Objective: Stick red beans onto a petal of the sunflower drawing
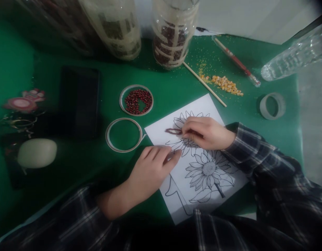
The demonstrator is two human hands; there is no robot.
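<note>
A white sheet [176, 204] printed with black-outlined sunflowers lies at a slant on the green table. My right hand [204, 130] is over the upper flower with thumb and fingers pinched together; whatever is between the fingertips is hidden. Beside those fingertips, a row of dark red beans [173, 131] runs along the outline of one petal. Resting flat across the sheet's left edge is my left hand [152, 170], fingers apart and holding nothing. Small red beans [139, 101] fill much of a shallow round lid [120, 101] beyond my left hand.
Closer to my left hand is a ring [106, 135] with a loose strip. Tall jars [171, 42] of beans stand behind. Corn kernels [227, 85], a stick [204, 84], a brush [239, 62], a bottle [293, 57] and a cap [279, 106] lie right; a dark phone [79, 101] lies left.
</note>
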